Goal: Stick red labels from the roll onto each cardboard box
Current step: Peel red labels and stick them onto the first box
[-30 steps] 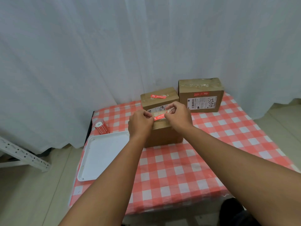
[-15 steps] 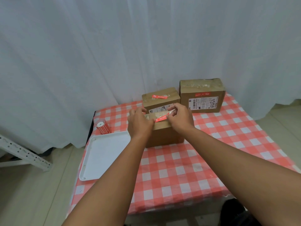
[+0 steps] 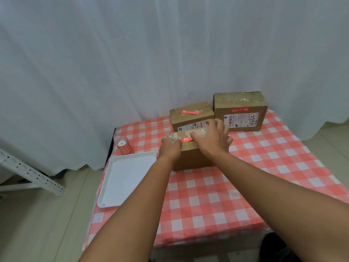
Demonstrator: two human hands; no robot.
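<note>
1. The nearest cardboard box (image 3: 190, 157) is set on the desk (image 3: 207, 195), which is covered by a red-and-white checked cloth.
2. A red label (image 3: 186, 139) is seen lying along the top front edge of that box, between the two hands.
3. The left hand (image 3: 170, 149) is placed at the box's left top corner, fingers curled over the edge; whether its grip is clenched on the box or merely resting cannot be told.
4. The right hand (image 3: 212, 137) is spread flat over the box top, its grip released, with fingertips (image 3: 194, 136) pressed at the label's right end.
5. A second box (image 3: 191, 116), just behind, carries a red label on its top.
6. A third box (image 3: 240, 110), to the right, carries one on its front face.
7. The label roll (image 3: 124, 147) is lying near the desk's left edge, just behind a white tray (image 3: 124, 178).
</note>
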